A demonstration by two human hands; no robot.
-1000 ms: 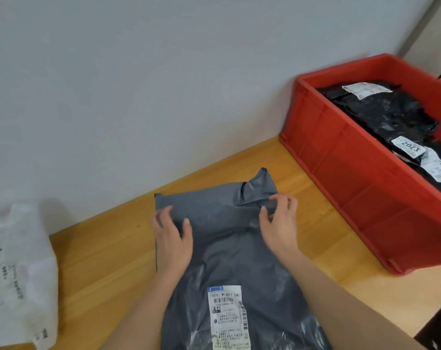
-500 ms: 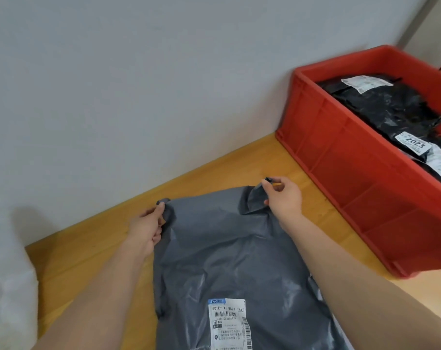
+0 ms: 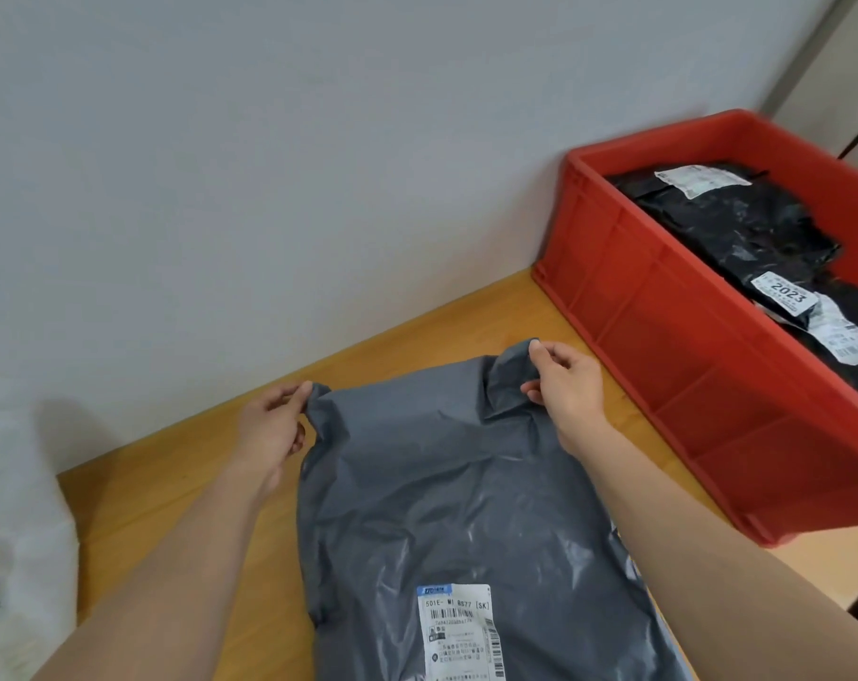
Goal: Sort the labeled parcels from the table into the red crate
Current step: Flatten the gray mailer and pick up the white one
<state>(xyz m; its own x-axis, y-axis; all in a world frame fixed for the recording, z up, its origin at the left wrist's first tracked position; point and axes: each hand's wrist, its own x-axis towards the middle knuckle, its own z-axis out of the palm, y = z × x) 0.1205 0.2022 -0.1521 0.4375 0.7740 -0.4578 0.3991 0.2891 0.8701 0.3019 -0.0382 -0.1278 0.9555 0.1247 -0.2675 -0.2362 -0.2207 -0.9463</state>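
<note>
Both forearms bare, no sleeves in view. Left hand (image 3: 270,427) & right hand (image 3: 567,385): no gloves, rings, watch.

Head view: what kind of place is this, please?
Probably a parcel sorting station: a red crate filled with labeled black parcels, and both hands pinching a grey mailer bearing a shipping label.

A pale grey wall (image 3: 270,164) rises behind the wooden surface, a doorframe (image 3: 810,51) at right.
</note>
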